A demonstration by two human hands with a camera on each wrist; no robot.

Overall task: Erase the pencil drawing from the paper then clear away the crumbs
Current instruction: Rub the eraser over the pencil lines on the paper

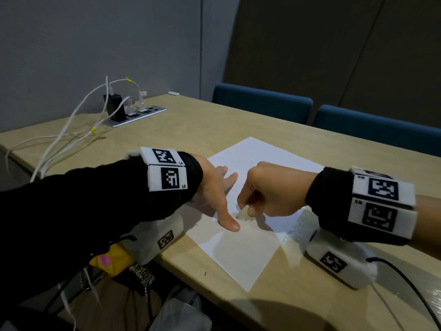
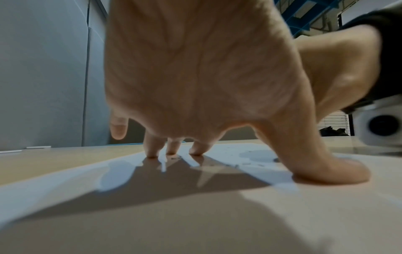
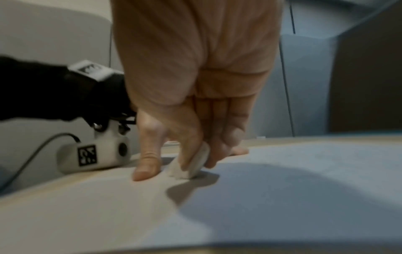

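Note:
A white sheet of paper (image 1: 248, 249) lies on the wooden table, turned like a diamond. My left hand (image 1: 214, 187) is spread flat on it, thumb and fingertips (image 2: 195, 151) pressing the sheet down. My right hand (image 1: 265, 189) is curled and pinches a small white eraser (image 1: 243, 215), whose lower end touches the paper just right of my left thumb (image 1: 230, 223). In the right wrist view the eraser (image 3: 195, 161) sits between thumb and fingers against the sheet. Small dark crumbs (image 2: 237, 165) lie scattered on the paper near my left fingers. Faint pencil marks show by the eraser.
A power strip (image 1: 136, 113) with chargers and white cables (image 1: 62, 142) sits at the table's far left. Two blue chairs (image 1: 262, 101) stand behind the table. A yellow and pink bag (image 1: 112, 261) lies below the table's near edge.

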